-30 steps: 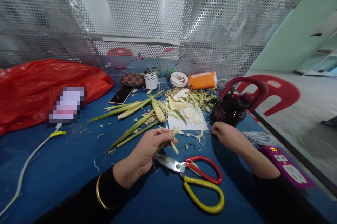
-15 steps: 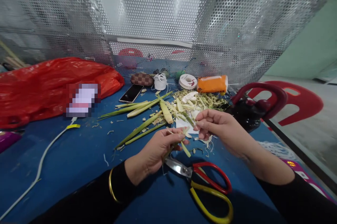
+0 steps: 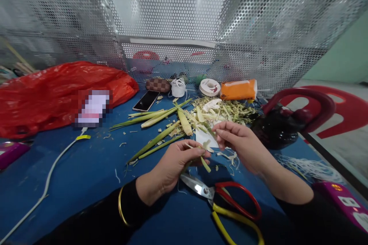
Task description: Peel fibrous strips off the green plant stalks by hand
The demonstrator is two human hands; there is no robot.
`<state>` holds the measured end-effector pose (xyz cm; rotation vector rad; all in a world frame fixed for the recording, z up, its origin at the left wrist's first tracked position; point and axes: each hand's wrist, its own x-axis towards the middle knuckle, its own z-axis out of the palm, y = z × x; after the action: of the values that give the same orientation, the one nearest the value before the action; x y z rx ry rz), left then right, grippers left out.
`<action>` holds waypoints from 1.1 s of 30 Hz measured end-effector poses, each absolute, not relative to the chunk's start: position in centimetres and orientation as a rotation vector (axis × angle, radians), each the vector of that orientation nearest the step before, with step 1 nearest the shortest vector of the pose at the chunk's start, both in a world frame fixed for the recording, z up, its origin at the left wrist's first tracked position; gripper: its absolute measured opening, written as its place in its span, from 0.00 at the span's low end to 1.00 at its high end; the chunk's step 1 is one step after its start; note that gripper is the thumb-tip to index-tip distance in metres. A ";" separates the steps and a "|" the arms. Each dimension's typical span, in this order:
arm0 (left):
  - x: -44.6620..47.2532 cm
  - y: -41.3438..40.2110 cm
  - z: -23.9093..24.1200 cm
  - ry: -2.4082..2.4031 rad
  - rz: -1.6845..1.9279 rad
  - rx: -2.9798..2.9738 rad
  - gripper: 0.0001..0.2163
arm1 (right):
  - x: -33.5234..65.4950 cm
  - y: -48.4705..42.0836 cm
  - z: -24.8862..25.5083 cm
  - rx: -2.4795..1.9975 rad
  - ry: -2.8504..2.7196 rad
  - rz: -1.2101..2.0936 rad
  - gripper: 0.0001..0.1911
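Observation:
Between the thumb and fingers of my left hand point(image 3: 175, 160) is a pale green leaf strip point(image 3: 206, 165), one end pointing down toward the table. My right hand point(image 3: 241, 141) is closed in a pinch just to the right, apart from the left; whatever its fingertips hold is too small to make out. Below my hands lies a pair of scissors point(image 3: 198, 186) with one red and one yellow handle. Several long green leaf stalks point(image 3: 156, 141) are spread beyond my left hand. A heap of shredded leaf scraps point(image 3: 234, 110) lies behind my right hand, with white paper point(image 3: 202, 137) partly under it.
On the blue table point(image 3: 94, 183) are a red plastic bag point(image 3: 57, 91), a dark phone point(image 3: 146, 101), a checkered case point(image 3: 158, 85), white cord point(image 3: 178, 87), a ribbon spool point(image 3: 209, 87) and an orange packet point(image 3: 238, 90). A dark kettle point(image 3: 273, 132) stands right. Perforated metal point(image 3: 172, 11) rises behind.
The view has shifted slightly, so the kettle, spool and scissors appear farther right. Both hands keep nearly the same pose, the left still gripping the leaf strip.

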<state>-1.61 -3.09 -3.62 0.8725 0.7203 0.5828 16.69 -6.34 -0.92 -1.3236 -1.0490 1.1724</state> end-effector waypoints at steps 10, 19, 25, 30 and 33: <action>-1.6 -2.8 -3.6 0.849 0.628 1.006 0.07 | 14.4 -6.9 -2.1 -1.478 -1.226 1.157 0.10; -1.8 -2.4 -3.8 0.841 0.579 1.044 0.10 | 14.2 -6.8 -3.0 -1.507 -1.132 1.101 0.11; -1.7 -2.4 -3.6 0.783 0.588 1.007 0.10 | 14.3 -6.9 -2.9 -1.500 -1.091 1.110 0.12; -1.6 -2.4 -3.7 0.820 0.612 0.981 0.11 | 14.3 -6.9 -3.0 -1.465 -1.054 1.097 0.13; -1.6 -2.5 -3.8 0.851 0.630 0.958 0.11 | 14.2 -6.9 -3.2 -1.450 -1.049 1.104 0.13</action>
<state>-1.59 -2.51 -3.78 0.9578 0.8508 0.6304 14.21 -6.88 -3.24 -1.4501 -1.0487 1.1040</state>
